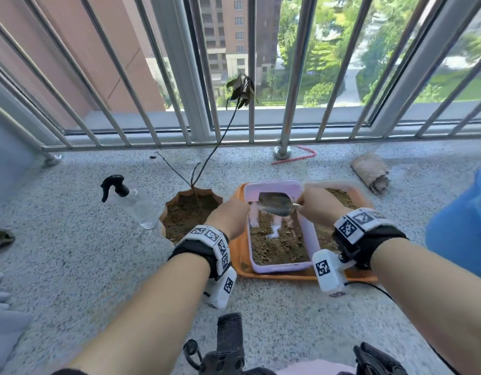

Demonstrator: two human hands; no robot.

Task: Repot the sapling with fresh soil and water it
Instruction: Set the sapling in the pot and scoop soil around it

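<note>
R hand (pixel 319 209) is gripping the trowel (pixel 277 203) over the pink tub (pixel 312 234) w/ soil. L hand (pixel 229 217) is resting at tub's edge, grip state unclear. Sapling (pixel 220 139) is standing in the terracotta pot (pixel 165 212), spray bottle (pixel 131 200) just left.

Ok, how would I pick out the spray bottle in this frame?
Start at the terracotta pot holding the sapling, on the speckled floor below the railing. The spray bottle lies on its side just left of that pot. It is the only clear container, with a black trigger head.
</note>
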